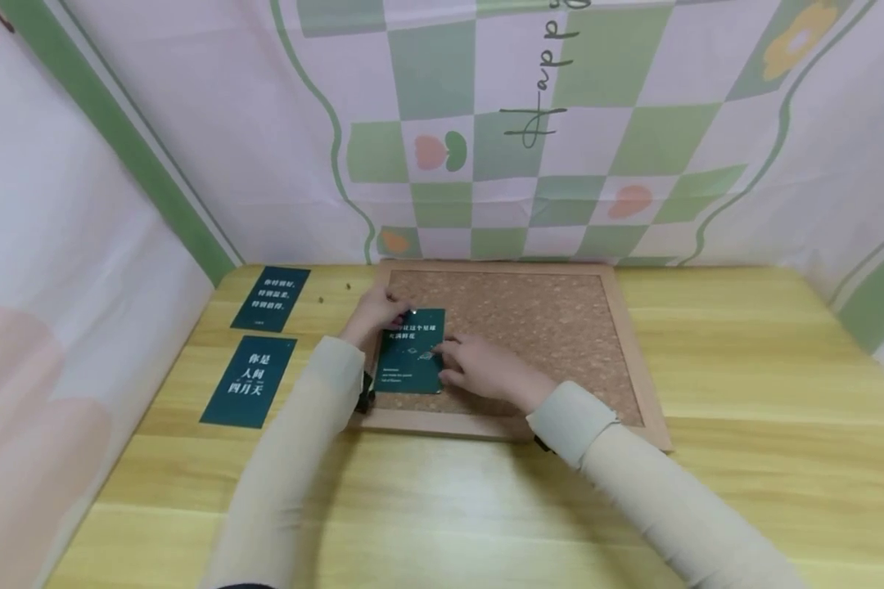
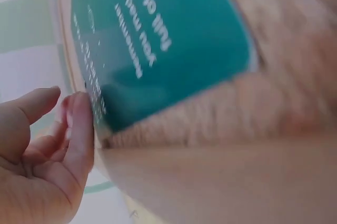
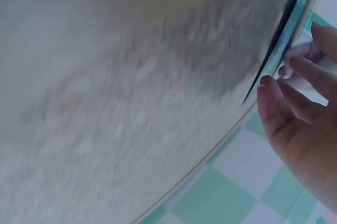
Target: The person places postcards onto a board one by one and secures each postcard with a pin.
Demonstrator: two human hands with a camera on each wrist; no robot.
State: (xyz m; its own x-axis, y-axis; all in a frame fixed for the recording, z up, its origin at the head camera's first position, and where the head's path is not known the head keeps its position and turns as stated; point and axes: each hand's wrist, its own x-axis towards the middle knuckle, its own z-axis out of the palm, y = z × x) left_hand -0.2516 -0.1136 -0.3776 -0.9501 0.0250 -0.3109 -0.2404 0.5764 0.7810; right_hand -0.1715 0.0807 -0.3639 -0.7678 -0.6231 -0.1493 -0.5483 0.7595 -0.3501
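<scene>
Left grip (image 1: 373, 315) and right grip (image 1: 484, 366), loosely uncurled, touch a card (image 1: 407, 358) on corkboard (image 1: 530, 319) before checkered cloth (image 1: 516, 123)

Long sleeves (image 1: 287, 483) with broad cuffs (image 1: 570, 419) were worn.
Sleeves were plain cream, lightly creased; cuffs were pale grey. A small black fitting (image 1: 367, 394) showed beside the left cuff, a second black fitting (image 1: 542, 444) beneath the right.
</scene>
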